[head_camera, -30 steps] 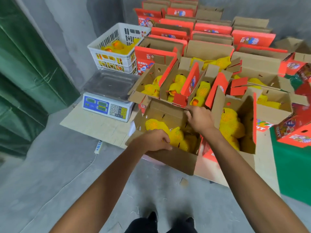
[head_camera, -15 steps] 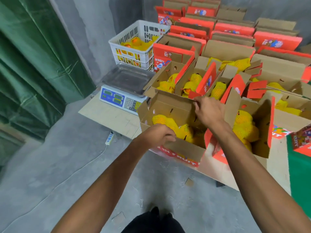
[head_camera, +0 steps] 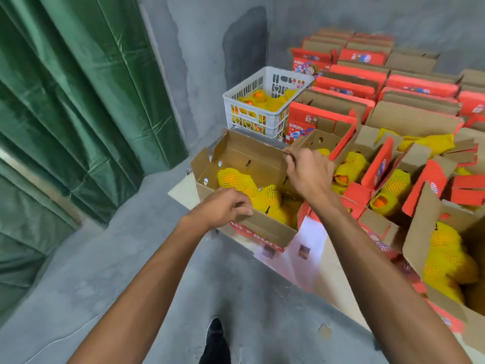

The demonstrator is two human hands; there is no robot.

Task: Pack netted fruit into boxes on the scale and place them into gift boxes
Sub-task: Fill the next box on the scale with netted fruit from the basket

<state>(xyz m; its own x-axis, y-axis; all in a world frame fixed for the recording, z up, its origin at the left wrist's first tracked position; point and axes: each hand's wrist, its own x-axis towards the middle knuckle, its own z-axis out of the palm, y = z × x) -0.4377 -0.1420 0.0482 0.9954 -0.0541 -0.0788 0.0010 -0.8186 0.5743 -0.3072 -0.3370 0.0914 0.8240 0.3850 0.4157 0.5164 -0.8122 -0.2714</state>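
Your left hand (head_camera: 223,206) and right hand (head_camera: 307,172) both grip the fruit-filled box (head_camera: 252,164), now lifted over the scale, so weighing comes next.

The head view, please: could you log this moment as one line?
left hand: grips near wall of open box | right hand: grips far flap | netted fruit: inside box

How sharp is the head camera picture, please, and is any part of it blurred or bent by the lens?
Head view: the hands, left and right, and the box they hold are fairly sharp; the paper sheets under the box are smeared by motion blur; the curtain and wall lines bow from wide-angle distortion; lighting is soft and even, with no glare.
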